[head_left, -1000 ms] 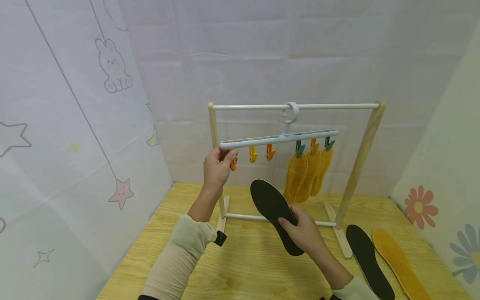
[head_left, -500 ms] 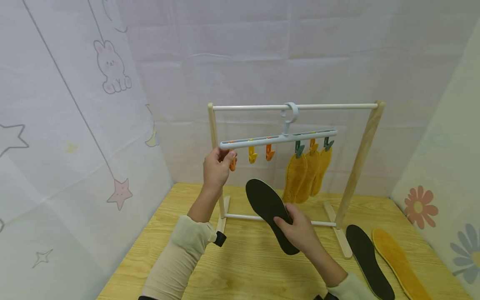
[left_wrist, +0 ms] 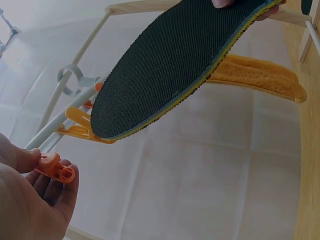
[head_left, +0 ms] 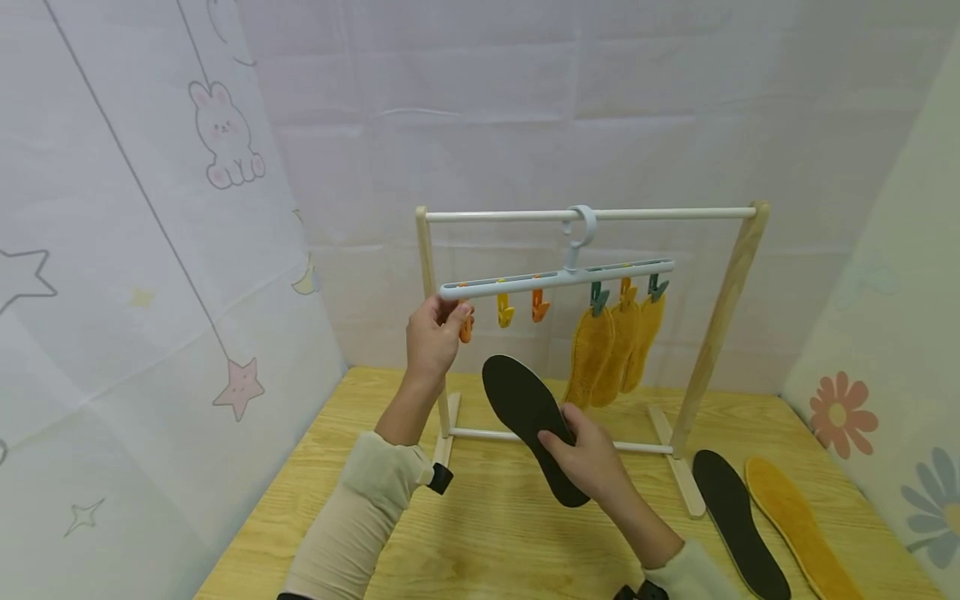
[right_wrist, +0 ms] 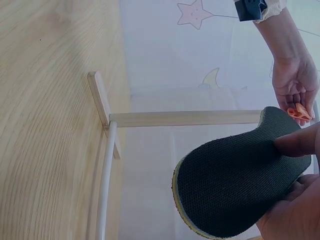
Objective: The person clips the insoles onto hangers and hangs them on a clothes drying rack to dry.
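Note:
At the left end of the pale blue hanger, my left hand pinches an orange clip between thumb and fingers. My right hand grips an insole by its lower part, dark sole side toward me, its upper end tilted left toward the left hand. In the left wrist view the insole's yellow edge shows, and its tip partly covers a yellow clip. The insole stands apart from the orange clip. Beside the left hand hang a yellow clip and another orange clip with nothing in them.
Several yellow plush insoles hang from clips on the hanger's right half. The hanger hooks over the white bar of a wooden rack. On the table at right lie a dark insole and a yellow insole.
My right hand has moved the insole a little to the left, toward the left hand. The left hand stays on the orange clip.

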`<state>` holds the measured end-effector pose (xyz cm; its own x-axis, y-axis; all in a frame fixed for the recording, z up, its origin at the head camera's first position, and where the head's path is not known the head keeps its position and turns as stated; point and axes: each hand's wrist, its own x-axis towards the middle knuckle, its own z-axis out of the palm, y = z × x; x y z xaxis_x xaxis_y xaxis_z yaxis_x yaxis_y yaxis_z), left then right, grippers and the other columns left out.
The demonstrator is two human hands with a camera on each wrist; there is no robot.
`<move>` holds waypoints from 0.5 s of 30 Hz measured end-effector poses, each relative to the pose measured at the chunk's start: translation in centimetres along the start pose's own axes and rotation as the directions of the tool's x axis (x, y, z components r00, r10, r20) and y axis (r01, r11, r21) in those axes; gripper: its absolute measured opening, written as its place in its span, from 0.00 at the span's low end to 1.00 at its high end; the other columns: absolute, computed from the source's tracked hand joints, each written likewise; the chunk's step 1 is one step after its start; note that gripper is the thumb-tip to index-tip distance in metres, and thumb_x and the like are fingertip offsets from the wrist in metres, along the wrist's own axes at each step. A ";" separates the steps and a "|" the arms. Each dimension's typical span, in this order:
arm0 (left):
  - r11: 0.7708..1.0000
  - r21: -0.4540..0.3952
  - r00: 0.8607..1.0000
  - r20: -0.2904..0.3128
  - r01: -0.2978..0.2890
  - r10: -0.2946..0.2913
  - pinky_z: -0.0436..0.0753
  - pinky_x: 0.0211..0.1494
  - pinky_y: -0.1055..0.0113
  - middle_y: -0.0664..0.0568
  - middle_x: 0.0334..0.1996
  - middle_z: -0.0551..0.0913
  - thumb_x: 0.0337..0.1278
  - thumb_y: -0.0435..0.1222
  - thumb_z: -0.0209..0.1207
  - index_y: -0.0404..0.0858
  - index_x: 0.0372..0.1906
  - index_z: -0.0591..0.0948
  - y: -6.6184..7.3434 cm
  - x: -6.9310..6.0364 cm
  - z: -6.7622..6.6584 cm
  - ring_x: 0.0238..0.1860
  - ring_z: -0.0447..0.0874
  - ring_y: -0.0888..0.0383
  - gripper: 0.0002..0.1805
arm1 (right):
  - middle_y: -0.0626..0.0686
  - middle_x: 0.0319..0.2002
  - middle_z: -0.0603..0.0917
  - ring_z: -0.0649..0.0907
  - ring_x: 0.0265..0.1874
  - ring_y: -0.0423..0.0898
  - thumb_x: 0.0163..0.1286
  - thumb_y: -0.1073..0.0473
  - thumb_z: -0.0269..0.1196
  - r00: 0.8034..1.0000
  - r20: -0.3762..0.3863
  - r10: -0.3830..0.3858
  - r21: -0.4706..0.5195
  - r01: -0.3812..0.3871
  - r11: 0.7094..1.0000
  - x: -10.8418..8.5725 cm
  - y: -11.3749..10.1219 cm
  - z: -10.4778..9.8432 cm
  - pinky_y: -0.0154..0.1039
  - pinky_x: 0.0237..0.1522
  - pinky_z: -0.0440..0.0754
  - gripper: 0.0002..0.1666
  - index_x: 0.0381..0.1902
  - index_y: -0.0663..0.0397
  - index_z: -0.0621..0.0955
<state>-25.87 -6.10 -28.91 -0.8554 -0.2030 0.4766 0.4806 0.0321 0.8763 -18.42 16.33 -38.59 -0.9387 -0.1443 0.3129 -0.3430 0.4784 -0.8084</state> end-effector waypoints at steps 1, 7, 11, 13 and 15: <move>1.000 -0.001 1.000 0.000 0.000 0.000 0.71 0.26 0.73 0.49 0.27 0.80 0.69 0.31 0.62 0.30 0.42 0.81 0.0 0.0 0.0 0.22 0.74 0.59 0.06 | 0.48 0.35 0.87 0.82 0.33 0.43 0.68 0.62 0.69 1.000 0.003 0.002 0.001 -0.002 1.000 0.0 0.0 0.0 0.42 0.38 0.79 0.09 0.43 0.53 0.80; 1.000 -0.004 1.000 0.006 -0.004 0.004 0.71 0.26 0.73 0.50 0.26 0.80 0.69 0.31 0.61 0.30 0.41 0.81 0.1 -0.1 0.0 0.22 0.74 0.59 0.06 | 0.49 0.35 0.87 0.82 0.33 0.44 0.68 0.61 0.68 1.000 0.010 0.014 0.002 -0.014 1.000 0.2 -0.2 0.1 0.43 0.39 0.79 0.08 0.42 0.53 0.80; 1.000 -0.005 1.000 0.005 -0.004 0.004 0.72 0.27 0.73 0.50 0.26 0.80 0.69 0.32 0.62 0.30 0.41 0.81 0.2 -0.1 0.0 0.23 0.75 0.59 0.07 | 0.48 0.38 0.88 0.83 0.35 0.43 0.69 0.60 0.68 1.000 0.010 0.030 0.005 -0.030 1.000 0.3 -0.3 0.2 0.44 0.40 0.79 0.09 0.45 0.52 0.81; 1.000 -0.005 1.000 0.007 -0.005 0.005 0.72 0.27 0.73 0.50 0.26 0.80 0.69 0.33 0.62 0.30 0.41 0.81 0.1 -0.1 0.0 0.23 0.75 0.59 0.07 | 0.49 0.38 0.88 0.84 0.36 0.43 0.69 0.60 0.68 0.999 0.012 0.031 0.013 -0.031 0.999 0.3 -0.3 0.3 0.44 0.41 0.80 0.09 0.46 0.52 0.81; 1.000 -0.008 1.000 0.009 -0.005 0.005 0.72 0.27 0.73 0.50 0.27 0.80 0.69 0.32 0.62 0.30 0.42 0.81 0.1 -0.1 -0.1 0.23 0.75 0.59 0.07 | 0.49 0.39 0.88 0.84 0.36 0.44 0.69 0.60 0.68 0.999 0.014 0.031 0.023 -0.031 0.999 0.3 -0.4 0.4 0.44 0.41 0.80 0.10 0.46 0.52 0.81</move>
<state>-25.70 -6.12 -28.88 -0.8548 -0.1944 0.4812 0.4861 0.0253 0.8735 -18.61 15.76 -38.35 -0.9492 -0.1421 0.2807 -0.3144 0.4624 -0.8290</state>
